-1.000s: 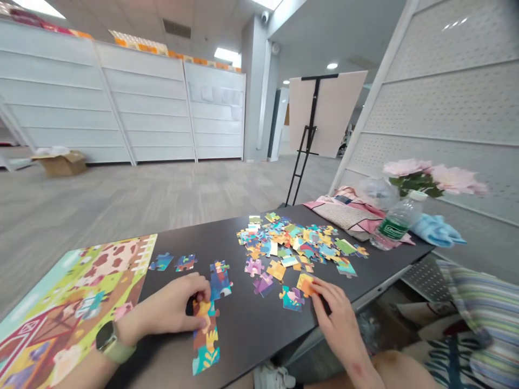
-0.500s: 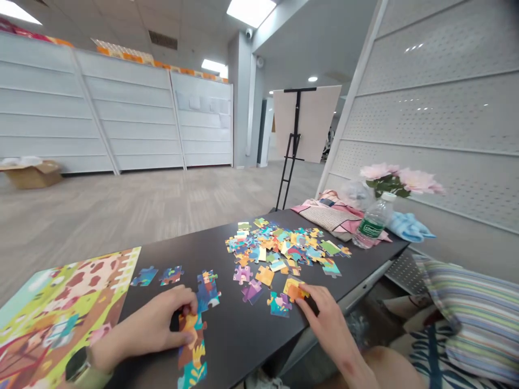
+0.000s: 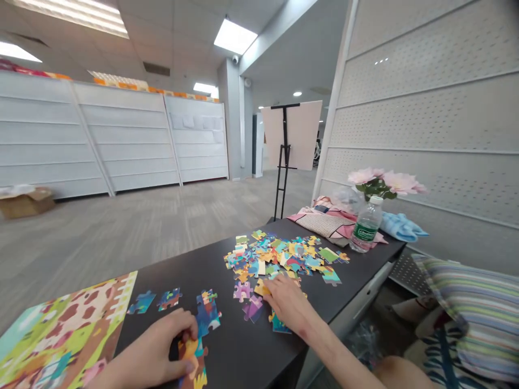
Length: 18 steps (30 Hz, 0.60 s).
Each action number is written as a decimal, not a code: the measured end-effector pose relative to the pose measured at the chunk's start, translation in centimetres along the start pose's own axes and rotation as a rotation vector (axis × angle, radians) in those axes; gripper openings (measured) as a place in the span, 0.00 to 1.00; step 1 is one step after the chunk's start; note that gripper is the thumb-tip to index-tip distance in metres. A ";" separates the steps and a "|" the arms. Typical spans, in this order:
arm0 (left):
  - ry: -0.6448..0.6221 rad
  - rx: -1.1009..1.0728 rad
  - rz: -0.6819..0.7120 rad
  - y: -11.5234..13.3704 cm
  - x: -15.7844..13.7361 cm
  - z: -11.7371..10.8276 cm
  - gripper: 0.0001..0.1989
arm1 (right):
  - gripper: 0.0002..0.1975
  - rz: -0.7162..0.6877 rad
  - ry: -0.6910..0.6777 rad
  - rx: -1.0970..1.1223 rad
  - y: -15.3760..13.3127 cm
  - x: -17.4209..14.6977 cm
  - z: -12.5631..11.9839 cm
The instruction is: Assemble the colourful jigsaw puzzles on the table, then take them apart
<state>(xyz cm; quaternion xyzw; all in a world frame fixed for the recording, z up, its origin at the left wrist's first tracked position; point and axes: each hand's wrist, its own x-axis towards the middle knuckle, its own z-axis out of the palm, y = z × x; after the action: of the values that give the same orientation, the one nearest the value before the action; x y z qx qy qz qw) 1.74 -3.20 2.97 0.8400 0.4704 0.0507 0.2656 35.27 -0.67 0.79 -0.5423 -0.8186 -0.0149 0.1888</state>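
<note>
My left hand [image 3: 164,346] is curled at the left edge of a strip of joined puzzle pieces [image 3: 198,362], its thumb and index finger closed around an orange part. Just above that strip lies a joined blue section [image 3: 208,310]. My right hand [image 3: 290,302] reaches over the table with its fingertips closed on a yellow puzzle piece [image 3: 261,287] at the near edge of the pile. Purple pieces [image 3: 253,309] lie left of it, and a teal piece [image 3: 279,324] shows partly under the wrist. The loose puzzle pile [image 3: 284,254] spreads beyond the hand.
A farm picture sheet [image 3: 77,319] lies at the left of the dark table [image 3: 170,267], beside two small blue piece groups [image 3: 141,302]. At the far right are folded cloths [image 3: 324,219], a water bottle [image 3: 366,227] and pink flowers [image 3: 389,181]. A striped cushion [image 3: 478,313] is right of the table.
My right hand has moved left and away from me, from an orange piece to the yellow piece by the pile. My left hand stays at the strip. The view has tilted up slightly.
</note>
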 end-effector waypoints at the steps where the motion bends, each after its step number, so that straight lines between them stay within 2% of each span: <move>1: 0.002 0.000 0.002 0.0 0.0 0.0 0.12 | 0.13 0.014 0.049 0.006 0.3 -0.2 0.2; 3: 0.006 -0.013 0.005 0.1 -0.1 -0.1 0.12 | 0.19 0.108 0.196 0.093 1.2 -0.8 0.7; 5: 0.008 -0.031 0.002 0.1 -0.2 -0.1 0.12 | 0.21 0.230 0.292 0.231 2.1 -1.1 1.1; 8: 0.014 -0.047 0.015 0.1 -0.2 -0.2 0.11 | 0.21 0.326 0.288 0.395 3.0 -1.2 1.3; 11: 0.025 -0.050 0.033 -0.1 -0.1 -0.2 0.11 | 0.17 0.299 0.277 0.450 3.2 -1.1 1.2; 14: 0.019 -0.037 0.033 -0.2 -0.1 -0.1 0.10 | 0.13 0.230 0.342 0.392 3.2 -1.0 1.3; 16: 0.012 -0.032 0.025 -0.3 -0.1 0.0 0.10 | 0.14 0.223 0.365 0.336 3.1 -1.1 1.4; 18: 0.005 -0.035 0.015 -0.4 -0.1 0.1 0.10 | 0.19 0.232 0.323 0.262 3.0 -1.1 1.5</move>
<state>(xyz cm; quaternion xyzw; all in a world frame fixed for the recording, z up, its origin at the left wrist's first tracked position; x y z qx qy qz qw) 1.45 -3.12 2.72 0.8387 0.4637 0.0630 0.2786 37.87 -0.09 -1.51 -0.5942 -0.7050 0.0267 0.3864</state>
